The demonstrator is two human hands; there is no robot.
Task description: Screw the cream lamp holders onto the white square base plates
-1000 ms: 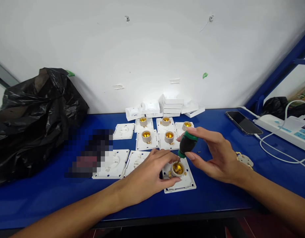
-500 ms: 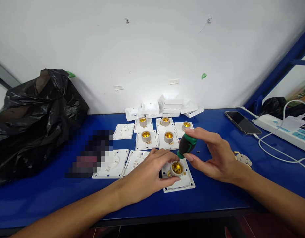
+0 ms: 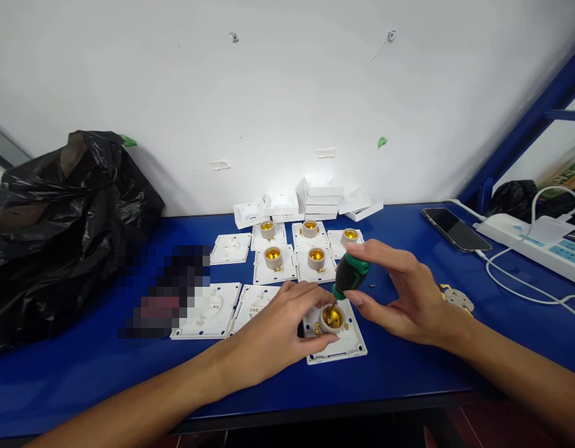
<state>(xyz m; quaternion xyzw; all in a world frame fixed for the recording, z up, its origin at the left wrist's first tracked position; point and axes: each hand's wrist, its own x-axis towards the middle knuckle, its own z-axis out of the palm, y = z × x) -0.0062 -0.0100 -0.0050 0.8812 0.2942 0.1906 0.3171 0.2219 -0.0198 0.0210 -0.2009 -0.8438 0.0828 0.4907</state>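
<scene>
My right hand grips a short screwdriver with a green and black handle, thumb and fingers closed round it. The screwdriver leans to the right, its tip down inside a lamp socket with a brass-coloured lining. That socket sits on a square white plate near the table's front. My left hand is closed round the socket's left side, thumb in front and fingers behind. What the tip meets inside the socket is too small to make out. A small screw lies behind my right hand.
Several white plates with sockets stand behind my hands; bare plates lie left. White boxes are stacked at the wall. A black bag fills the left; a phone, power strip and loose socket base are right.
The view has shifted slightly. Both hands keep their places at the socket, and the screwdriver stays in it with almost the same lean.
</scene>
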